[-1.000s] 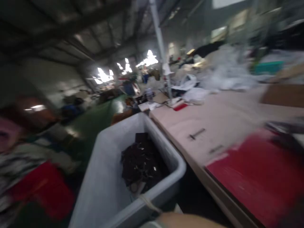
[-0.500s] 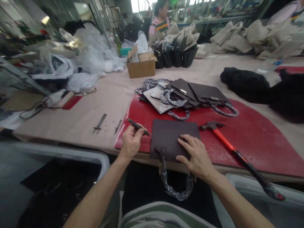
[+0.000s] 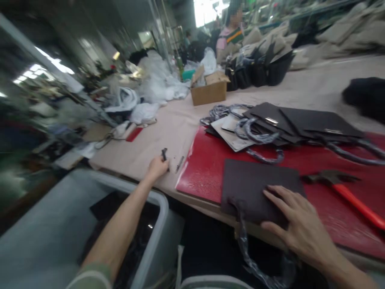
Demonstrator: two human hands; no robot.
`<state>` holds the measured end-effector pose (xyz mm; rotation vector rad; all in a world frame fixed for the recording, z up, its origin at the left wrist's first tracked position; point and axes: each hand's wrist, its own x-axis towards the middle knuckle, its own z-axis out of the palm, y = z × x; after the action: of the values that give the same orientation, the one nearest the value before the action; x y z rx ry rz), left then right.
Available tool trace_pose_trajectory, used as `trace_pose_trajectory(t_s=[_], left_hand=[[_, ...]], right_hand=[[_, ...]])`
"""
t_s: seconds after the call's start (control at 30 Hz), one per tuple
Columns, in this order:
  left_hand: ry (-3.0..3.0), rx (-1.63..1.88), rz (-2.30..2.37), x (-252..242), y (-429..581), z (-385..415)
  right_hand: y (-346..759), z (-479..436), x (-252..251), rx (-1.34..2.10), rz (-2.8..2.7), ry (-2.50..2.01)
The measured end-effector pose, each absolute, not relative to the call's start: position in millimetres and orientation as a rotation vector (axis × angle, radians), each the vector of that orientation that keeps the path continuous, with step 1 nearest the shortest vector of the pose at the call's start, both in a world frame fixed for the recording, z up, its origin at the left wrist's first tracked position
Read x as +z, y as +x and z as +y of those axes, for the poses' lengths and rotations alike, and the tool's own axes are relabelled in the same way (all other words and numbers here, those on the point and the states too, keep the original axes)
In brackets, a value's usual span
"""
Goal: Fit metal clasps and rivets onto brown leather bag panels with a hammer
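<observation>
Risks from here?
Snag: the wrapped handle hangs off the edge of the table; it might catch and tug the brown panel under the right hand.
Drop: the left hand grips a dark tool near the bin; a slip could land there.
Scuff: the hammer lies close beside the panel; a nudge might mark it.

a worker's left hand (image 3: 159,167) moved away from the dark panel (image 3: 252,184) and off the red mat (image 3: 200,176) to the pale tabletop (image 3: 135,154), near a slim tool (image 3: 179,163), while the view swung left, cropping the handle end of the hammer (image 3: 356,202).
</observation>
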<state>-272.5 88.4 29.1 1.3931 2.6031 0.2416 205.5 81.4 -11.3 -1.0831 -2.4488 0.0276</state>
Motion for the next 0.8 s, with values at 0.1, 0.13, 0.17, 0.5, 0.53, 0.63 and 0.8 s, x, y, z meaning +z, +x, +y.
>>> trace_pose_trajectory(t_s=[0.1,0.13,0.17,0.5,0.53,0.63,0.8], left_hand=[[1.377,0.145,2.635,26,-283,99],[1.38,0.128,2.646,25,-286,101],[1.388,0.118,2.658,25,-287,101],[1.535,0.2,2.487,18,-250,115],[1.524,0.198,2.462,17,-248,118],[1.467,0.195,2.405,15,-245,125],[1.402,0.354,2.356,25,-251,125]], right_hand=[[211,94,-34,-0.045,-2.41,-1.025],[211,98,-40,-0.054,-2.391,-1.003],[212,101,-44,-0.058,-2.379,-0.992],[203,89,-18,-0.064,-2.446,-1.043],[202,86,-15,-0.044,-2.451,-1.072],[200,80,-8,0.041,-2.482,-1.166],[196,74,2,0.158,-2.481,-1.281]])
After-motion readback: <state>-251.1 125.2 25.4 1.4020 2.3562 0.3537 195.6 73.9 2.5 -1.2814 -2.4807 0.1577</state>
